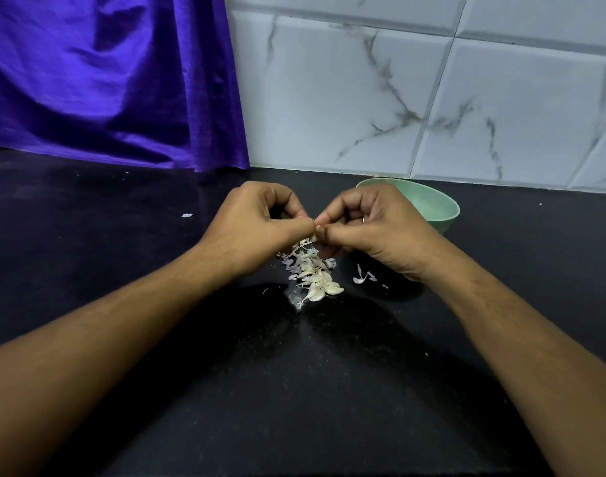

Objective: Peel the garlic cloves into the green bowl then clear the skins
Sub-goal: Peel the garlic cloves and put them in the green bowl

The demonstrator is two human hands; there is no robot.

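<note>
The clove (pixel 315 225) being worked on sits between the two sets of fingertips, held above the counter and just over the pile. Almost all of it is hidden, so I cannot tell how much skin is left on it. The left hand (pixel 260 218) and the right hand (pixel 374 228) are both curled tight, thumb and forefinger of each pinching the clove from opposite sides.

A clove like that should be light, firm and small. It would be slick once bare, while its skin is papery and tears in flakes. I would hold the body steady and pick at the skin from a tip or the root end.

Right beneath the hands lies the pile (pixel 313 275), which looks like pale cloves nearest the person with thin purplish skins behind them. A few loose skins (pixel 363 277) lie just to its right. They are light enough to scatter with a careless sweep.

The green bowl (pixel 439 208) stands behind the right hand, near the tiled wall (pixel 432 98), so a peeled clove has only a short way to go. I cannot see into the bowl.

The black counter (pixel 294 390) has open room to the left and toward the person for gathering skins. Its front edge is out of view. A purple cloth (pixel 105 80) hangs down to the counter at the back left.
</note>
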